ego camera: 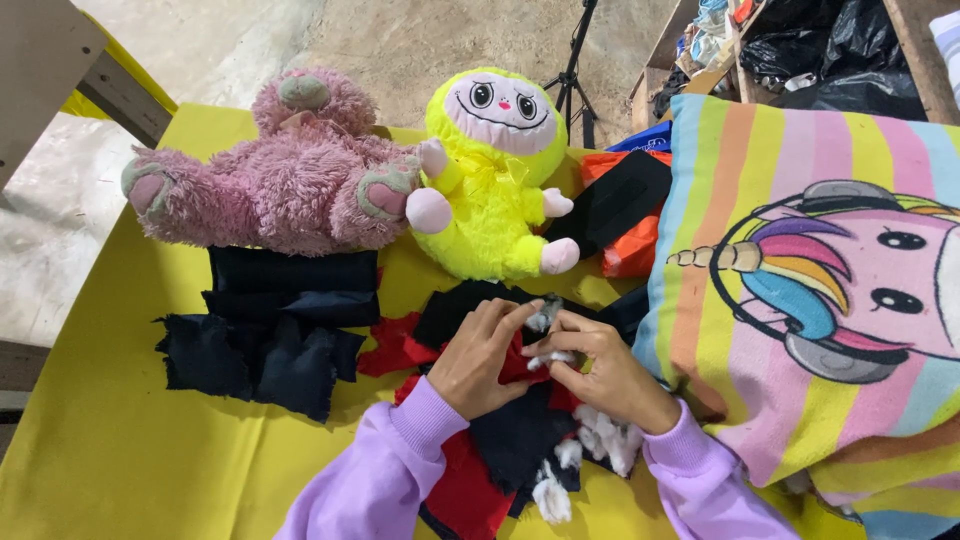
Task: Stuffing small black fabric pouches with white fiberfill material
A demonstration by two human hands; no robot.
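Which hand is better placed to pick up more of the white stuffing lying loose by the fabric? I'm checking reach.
The right hand, probably. The loose white stuffing lies just under its wrist, while the left hand is farther off, pinching the red fabric piece.

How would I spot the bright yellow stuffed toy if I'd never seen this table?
Start at the yellow table and look to its far edge, where two plush toys sit side by side. The yellow plush toy is the right one, between the shaggy pink plush toy and the striped unicorn cushion. Only it is neon yellow, with a pale grinning face.
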